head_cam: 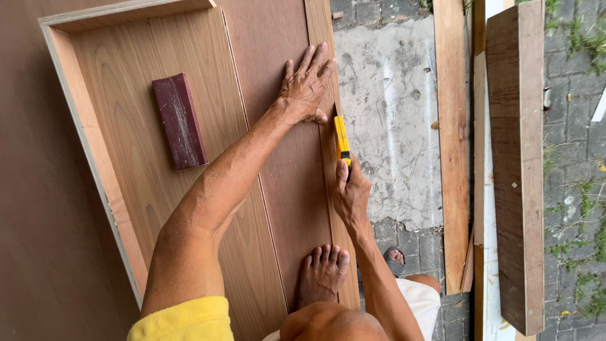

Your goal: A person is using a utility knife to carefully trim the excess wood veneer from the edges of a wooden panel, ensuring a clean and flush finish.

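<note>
Left hand (307, 85) presses flat on the plywood sheet (284, 177); just beside it, right hand (350, 192) grips a yellow utility knife (341, 140).

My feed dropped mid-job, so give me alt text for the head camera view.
Seen from above, a person's left hand presses flat on a brown wood panel while the right hand holds a yellow utility knife along the panel's edge strip. A bare foot rests on the panel, and a dark red sanding block lies in a shallow wooden frame to the left.
</note>
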